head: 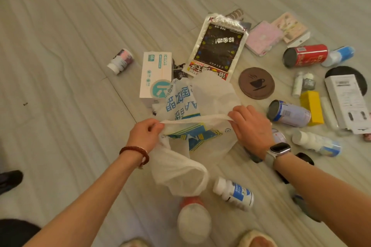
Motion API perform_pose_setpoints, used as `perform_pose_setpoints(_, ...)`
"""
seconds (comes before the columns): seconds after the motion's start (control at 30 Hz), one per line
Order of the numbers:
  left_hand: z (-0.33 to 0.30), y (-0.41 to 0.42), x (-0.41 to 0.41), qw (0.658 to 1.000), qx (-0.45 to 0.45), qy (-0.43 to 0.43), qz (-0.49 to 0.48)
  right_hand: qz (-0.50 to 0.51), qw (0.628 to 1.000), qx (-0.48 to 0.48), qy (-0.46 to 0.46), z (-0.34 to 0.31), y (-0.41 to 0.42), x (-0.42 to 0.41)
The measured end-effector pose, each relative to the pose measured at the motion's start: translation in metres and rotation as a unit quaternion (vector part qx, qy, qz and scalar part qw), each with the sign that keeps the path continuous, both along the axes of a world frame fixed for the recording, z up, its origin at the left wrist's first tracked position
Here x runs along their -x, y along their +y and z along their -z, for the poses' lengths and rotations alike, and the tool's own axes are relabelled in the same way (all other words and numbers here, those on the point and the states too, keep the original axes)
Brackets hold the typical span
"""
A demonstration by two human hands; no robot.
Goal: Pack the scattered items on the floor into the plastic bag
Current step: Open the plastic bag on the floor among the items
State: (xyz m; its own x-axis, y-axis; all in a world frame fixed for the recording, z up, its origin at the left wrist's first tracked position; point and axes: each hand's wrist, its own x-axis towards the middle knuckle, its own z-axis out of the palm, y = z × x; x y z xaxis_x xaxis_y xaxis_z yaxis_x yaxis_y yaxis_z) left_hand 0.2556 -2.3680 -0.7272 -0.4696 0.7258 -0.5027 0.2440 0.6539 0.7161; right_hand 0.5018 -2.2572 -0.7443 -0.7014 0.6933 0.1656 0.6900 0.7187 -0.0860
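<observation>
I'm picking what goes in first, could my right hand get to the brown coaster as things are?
Probably yes, once it lets go: the right hand is gripping the plastic bag, but the brown coaster lies flat just beyond it, with nothing on top or between.

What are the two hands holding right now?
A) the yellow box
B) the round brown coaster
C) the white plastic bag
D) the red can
C: the left hand and the right hand each pinch the edge of the white plastic bag, stretching it between them, while the red can, brown coaster and yellow box lie untouched on the floor.
</observation>
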Motion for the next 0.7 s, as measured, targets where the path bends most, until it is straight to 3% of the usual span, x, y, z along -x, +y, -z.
perform_pose_setpoints(0.03,-0.008,0.002,-0.002,0.979,0.011,-0.171,-0.11,-0.014,1.0,-0.011,0.004,-0.001,0.0,-0.001)
perform_pose_setpoints(0.07,-0.016,0.002,-0.002,0.925,0.022,-0.331,-0.183,-0.024,1.0,-0.014,0.004,-0.002,-0.001,-0.001)
perform_pose_setpoints(0.1,-0.021,0.003,0.001,0.871,0.02,-0.438,-0.222,-0.024,1.0,-0.007,0.001,-0.002,-0.002,-0.001)
perform_pose_setpoints(0.17,-0.027,0.004,0.006,0.814,0.006,-0.525,-0.25,-0.009,1.0,0.027,-0.005,-0.001,-0.007,-0.001)
perform_pose_setpoints(0.27,-0.031,0.006,0.007,0.799,-0.036,-0.537,-0.266,0.063,0.988,0.136,0.027,0.002,-0.013,0.004)
perform_pose_setpoints(0.3,-0.027,0.004,0.005,0.822,-0.045,-0.511,-0.246,0.091,0.975,0.191,0.064,0.001,-0.015,0.007)
perform_pose_setpoints(0.33,-0.022,0.0,0.004,0.882,-0.052,-0.422,-0.202,0.115,0.955,0.248,0.111,-0.001,-0.015,0.009)
perform_pose_setpoints(0.37,-0.016,-0.005,0.003,0.959,-0.068,-0.243,-0.13,0.142,0.93,0.296,0.162,-0.006,-0.014,0.012)
perform_pose_setpoints(0.4,-0.009,-0.012,0.004,0.993,-0.102,-0.042,-0.029,0.173,0.902,0.336,0.207,-0.013,-0.013,0.015)
perform_pose_setpoints(0.43,0.0,-0.02,0.005,0.98,-0.148,0.113,0.076,0.206,0.871,0.372,0.244,-0.02,-0.01,0.018)
perform_pose_setpoints(0.47,0.006,-0.026,0.006,0.954,-0.166,0.193,0.16,0.234,0.831,0.418,0.283,-0.026,-0.005,0.019)
perform_pose_setpoints(0.53,0.017,-0.037,0.009,0.912,-0.151,0.282,0.257,0.279,0.71,0.544,0.348,-0.036,0.005,0.019)
perform_pose_setpoints(0.6,0.028,-0.042,0.01,0.866,-0.147,0.379,0.291,0.324,0.593,0.641,0.364,-0.043,0.01,0.019)
perform_pose_setpoints(0.63,0.028,-0.041,0.011,0.85,-0.165,0.402,0.297,0.338,0.57,0.658,0.359,-0.045,0.012,0.02)
perform_pose_setpoints(0.67,0.03,-0.039,0.012,0.842,-0.194,0.405,0.3,0.342,0.574,0.653,0.356,-0.044,0.013,0.021)
perform_pose_setpoints(0.7,0.032,-0.038,0.012,0.837,-0.228,0.398,0.297,0.332,0.605,0.632,0.352,-0.042,0.013,0.02)
